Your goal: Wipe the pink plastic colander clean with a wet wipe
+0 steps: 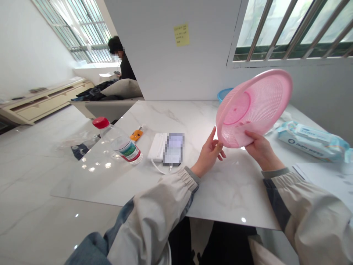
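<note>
A round pink plastic colander basket [255,105] is held tilted above the white marble table [154,184], its underside turned toward me. My right hand [260,149] grips its lower rim, thumb on the outside. My left hand [211,151] is under the rim's left side, fingers spread and touching the edge.
On the table: a clear water bottle with a red cap [118,141], a small orange object [136,134], a white power bank [157,146] with a phone [173,148], a wet-wipes pack [311,141], paper [325,175], a blue basin [224,94]. Another person [122,60] sits at the far left.
</note>
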{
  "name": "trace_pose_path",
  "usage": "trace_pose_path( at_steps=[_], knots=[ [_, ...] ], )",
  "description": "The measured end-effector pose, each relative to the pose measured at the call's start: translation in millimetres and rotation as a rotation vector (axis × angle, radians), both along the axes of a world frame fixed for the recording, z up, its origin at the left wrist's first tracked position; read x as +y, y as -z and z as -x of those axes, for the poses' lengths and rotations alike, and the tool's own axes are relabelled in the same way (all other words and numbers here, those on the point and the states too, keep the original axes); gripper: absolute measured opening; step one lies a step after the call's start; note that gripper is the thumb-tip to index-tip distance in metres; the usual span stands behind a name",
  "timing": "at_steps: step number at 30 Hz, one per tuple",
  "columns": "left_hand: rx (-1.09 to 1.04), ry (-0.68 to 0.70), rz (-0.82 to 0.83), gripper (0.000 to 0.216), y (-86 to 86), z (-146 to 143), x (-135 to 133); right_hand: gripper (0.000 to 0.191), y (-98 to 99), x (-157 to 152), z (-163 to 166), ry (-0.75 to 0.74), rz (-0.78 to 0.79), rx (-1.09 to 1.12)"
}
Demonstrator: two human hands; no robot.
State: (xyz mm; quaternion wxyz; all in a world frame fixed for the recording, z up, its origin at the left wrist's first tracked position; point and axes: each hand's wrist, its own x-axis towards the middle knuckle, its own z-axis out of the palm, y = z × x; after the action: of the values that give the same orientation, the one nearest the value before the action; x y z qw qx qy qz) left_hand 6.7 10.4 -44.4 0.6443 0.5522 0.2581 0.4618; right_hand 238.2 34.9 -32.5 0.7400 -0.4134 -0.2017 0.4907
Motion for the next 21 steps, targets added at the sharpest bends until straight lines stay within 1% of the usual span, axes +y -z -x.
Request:
trace_pose_path(
  at_steps=[4, 7, 10, 17, 21],
  knots=[
    [0.055, 0.175, -0.012, 0.116, 8.3, -4.2, 1.4, 0.045, 0.0, -0.4, 1.4, -0.010, -0.029, 0.019],
    [0.064, 0.219, -0.010, 0.115, 11.9, -5.9, 2.3, 0.045, 1.0, -0.3, 0.7, -0.026, -0.049, 0.009],
    [0.066, 0.218, -0.008, 0.112, 12.9, -6.6, 3.2, 0.045, 1.5, 0.0, -0.3, -0.027, -0.048, 0.011],
    [0.081, 0.171, -0.018, 0.107, 12.8, -5.7, 5.0, 0.045, 0.5, -1.0, 0.5, -0.034, -0.028, 0.002],
    [0.054, 0.132, -0.019, 0.106, 12.2, -5.2, 6.1, 0.044, -0.1, -1.8, 1.3, -0.044, -0.014, -0.011]
  ],
)
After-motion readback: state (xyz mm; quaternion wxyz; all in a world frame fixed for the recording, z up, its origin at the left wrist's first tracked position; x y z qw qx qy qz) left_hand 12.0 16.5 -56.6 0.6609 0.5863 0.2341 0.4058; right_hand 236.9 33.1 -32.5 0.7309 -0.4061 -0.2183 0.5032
